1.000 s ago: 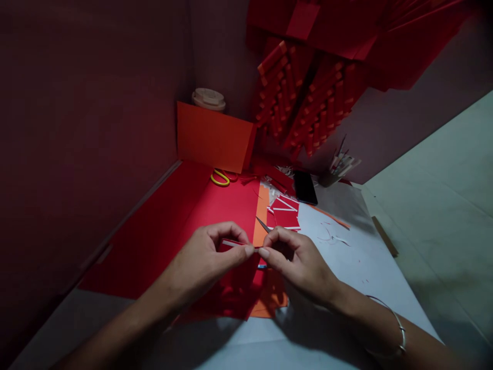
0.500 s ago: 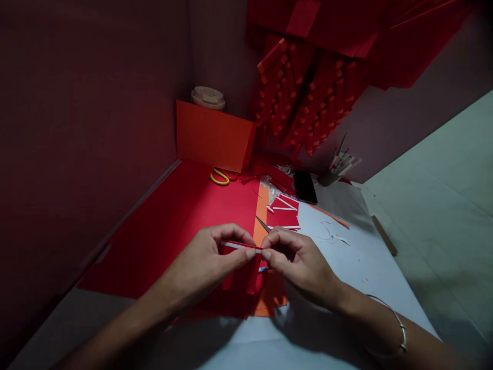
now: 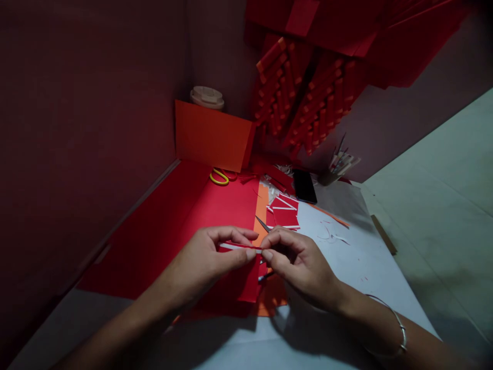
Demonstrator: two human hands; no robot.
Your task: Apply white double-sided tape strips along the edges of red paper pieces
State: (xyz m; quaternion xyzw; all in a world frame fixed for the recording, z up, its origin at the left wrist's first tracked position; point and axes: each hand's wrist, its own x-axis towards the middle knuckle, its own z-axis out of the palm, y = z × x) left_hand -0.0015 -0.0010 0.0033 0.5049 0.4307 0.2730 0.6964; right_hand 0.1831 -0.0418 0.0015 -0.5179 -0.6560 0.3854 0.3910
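Just above the table, my left hand (image 3: pixel 208 254) pinches a piece of red paper with a narrow white strip (image 3: pixel 233 246) along its edge. The white strip may be tape; I cannot tell for sure. My right hand (image 3: pixel 295 257) grips the right end of that same strip between thumb and index finger, touching close to my left thumb. My left index finger is lifted slightly off the paper. A dark pointed blade (image 3: pixel 263 223) shows beyond my right fingers, its other end hidden behind them. Under the hands lie large red sheets (image 3: pixel 219 210) and orange paper (image 3: pixel 272 300).
Yellow-handled scissors (image 3: pixel 219 177) lie by a standing orange card (image 3: pixel 211 136), with a lidded cup (image 3: pixel 207 96) behind. Red pieces with white strips (image 3: pixel 285 211), a phone (image 3: pixel 305 186) and a pen holder (image 3: pixel 335 172) are at the back right. Red paper rolls (image 3: pixel 323 105) hang above.
My left index finger has straightened and lifted off the strip. The red paper below the hands has shifted slightly toward me. My right hand has barely moved.
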